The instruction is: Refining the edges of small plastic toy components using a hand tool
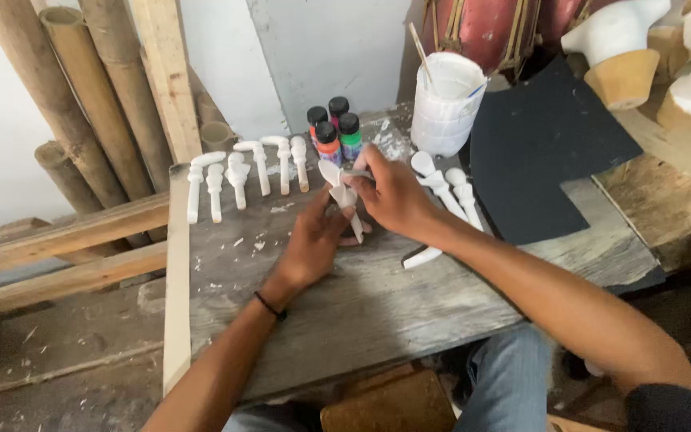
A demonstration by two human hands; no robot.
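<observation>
The left hand (313,244) closes around the lower stem of a white carved figure (339,192), long axis upright, broad end up, tilted slightly toward the paint bottles (333,132). The right hand (393,196) pinches a thin tool (355,173) against its top. Beyond the figure a row of white pieces (241,176) lies on the worn grey board (361,304); a white bucket (445,104) stands right, bamboo poles (81,104) left.
</observation>
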